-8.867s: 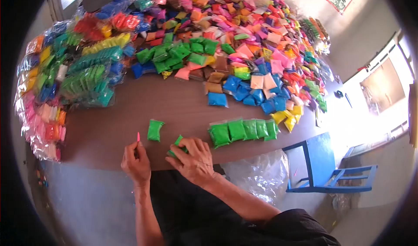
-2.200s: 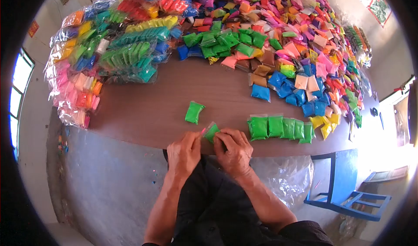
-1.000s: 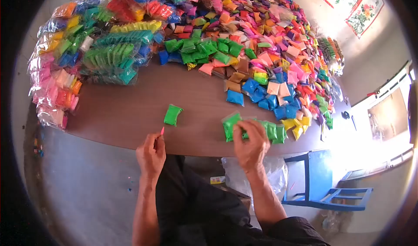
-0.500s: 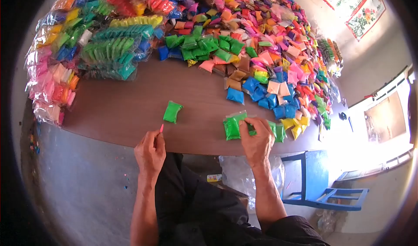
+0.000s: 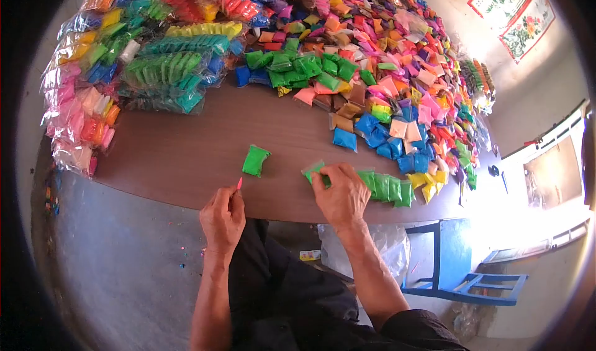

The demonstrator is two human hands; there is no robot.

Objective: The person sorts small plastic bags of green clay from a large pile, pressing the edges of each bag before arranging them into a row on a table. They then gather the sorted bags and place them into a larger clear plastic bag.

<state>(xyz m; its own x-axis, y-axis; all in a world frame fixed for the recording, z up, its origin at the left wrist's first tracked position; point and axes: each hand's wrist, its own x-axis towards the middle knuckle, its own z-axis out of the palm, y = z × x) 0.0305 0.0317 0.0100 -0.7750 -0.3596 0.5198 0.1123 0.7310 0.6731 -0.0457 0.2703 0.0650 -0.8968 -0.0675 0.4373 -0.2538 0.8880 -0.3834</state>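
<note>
My left hand [image 5: 222, 222] is closed at the table's front edge, pinching a slim object with a pink pointed tip [image 5: 240, 183]; the rest of it is hidden in the fingers. Just beyond that tip a single green packet [image 5: 255, 161] lies flat on the table. My right hand [image 5: 343, 196] grips another small green packet [image 5: 314, 172] between thumb and fingers, partly covering it. To the right of this hand, a row of overlapping green packets [image 5: 388, 188] in clear plastic rests near the edge.
A large heap of small colourful packets [image 5: 397, 72] covers the table's [image 5: 186, 146] back and right. Clear bags of sorted packets [image 5: 164, 68] are stacked at the left. Below the edge at right stand a clear plastic bag [image 5: 385, 252] and a blue chair [image 5: 453, 258].
My right hand has moved left with the green packet, uncovering more of the green row. The left hand keeps its pinch on the pink-tipped object. The whole view has shifted slightly.
</note>
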